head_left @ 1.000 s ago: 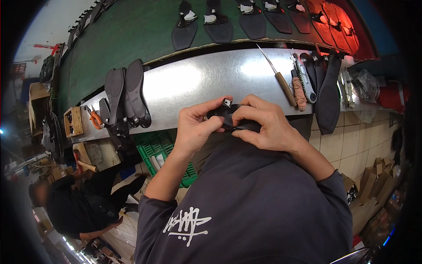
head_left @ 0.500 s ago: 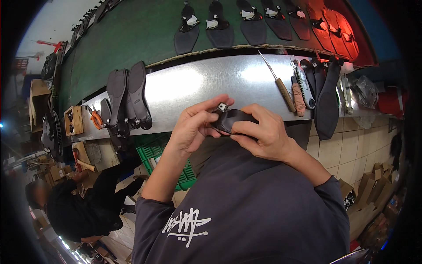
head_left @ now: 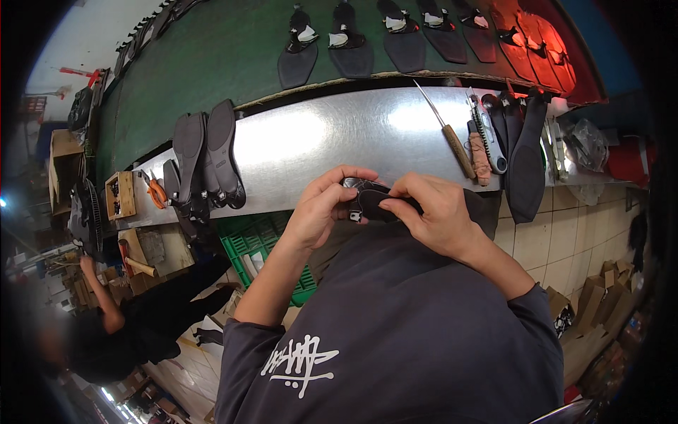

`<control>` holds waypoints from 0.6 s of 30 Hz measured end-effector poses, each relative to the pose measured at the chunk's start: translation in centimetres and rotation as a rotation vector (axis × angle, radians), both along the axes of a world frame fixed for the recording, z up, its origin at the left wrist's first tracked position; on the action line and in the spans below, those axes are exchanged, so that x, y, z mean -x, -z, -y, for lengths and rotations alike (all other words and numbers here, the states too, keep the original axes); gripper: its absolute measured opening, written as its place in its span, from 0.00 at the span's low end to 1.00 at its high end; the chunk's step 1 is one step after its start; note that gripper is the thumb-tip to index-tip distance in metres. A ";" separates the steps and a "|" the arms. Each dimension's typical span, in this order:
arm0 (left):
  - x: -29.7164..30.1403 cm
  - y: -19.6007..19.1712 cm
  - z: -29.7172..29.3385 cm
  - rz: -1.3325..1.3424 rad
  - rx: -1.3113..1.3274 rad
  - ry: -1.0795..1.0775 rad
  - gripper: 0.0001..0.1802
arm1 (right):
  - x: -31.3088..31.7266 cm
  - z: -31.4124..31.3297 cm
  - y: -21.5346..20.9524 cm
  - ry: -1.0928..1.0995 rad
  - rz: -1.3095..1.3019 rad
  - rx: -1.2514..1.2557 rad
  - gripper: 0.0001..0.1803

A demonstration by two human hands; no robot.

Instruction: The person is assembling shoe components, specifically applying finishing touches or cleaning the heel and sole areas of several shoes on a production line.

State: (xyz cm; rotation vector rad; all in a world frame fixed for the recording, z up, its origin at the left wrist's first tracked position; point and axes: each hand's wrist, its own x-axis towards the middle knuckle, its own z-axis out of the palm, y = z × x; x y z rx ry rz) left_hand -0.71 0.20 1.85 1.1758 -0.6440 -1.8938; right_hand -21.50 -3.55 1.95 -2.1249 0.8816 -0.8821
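Near the front edge of the steel bench, a black sandal [head_left: 372, 201] is held between my two hands, with a small silvery-white bit on its lower left side. My left hand [head_left: 318, 208] grips its left end, thumb on top and fingers curled behind. The thumb and fingers of my right hand [head_left: 439, 214] pinch its right part. My palms and fingers hide much of the sandal, so its full shape does not show.
On the steel bench [head_left: 304, 148] lie black soles [head_left: 220, 152], orange-handled pliers [head_left: 155, 191], a wooden box [head_left: 121, 195], an awl [head_left: 458, 150] and a cutter [head_left: 493, 134]. Several sandals line the green belt [head_left: 233, 63] beyond. A green crate [head_left: 258, 244] stands below; another person [head_left: 106, 332] is at lower left.
The sandal has been turned in my hands; its silvery-white bit went from the top to the lower side. My right hand shifted slightly right. The other person has moved and raised an arm.
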 end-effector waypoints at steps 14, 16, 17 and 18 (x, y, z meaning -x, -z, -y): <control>1.0 1.2 -0.8 0.188 0.094 -0.029 0.09 | 0.1 -0.4 0.2 0.043 0.041 -0.170 0.10; 1.0 1.5 -0.9 0.176 0.097 -0.049 0.09 | -0.1 -0.3 0.3 0.029 0.045 -0.160 0.10; 1.0 1.7 -0.9 0.174 0.111 -0.058 0.08 | -0.1 -0.2 0.4 0.013 0.048 -0.149 0.09; 1.0 1.7 -1.0 0.170 0.125 -0.064 0.07 | -0.2 -0.1 0.3 0.017 0.048 -0.148 0.09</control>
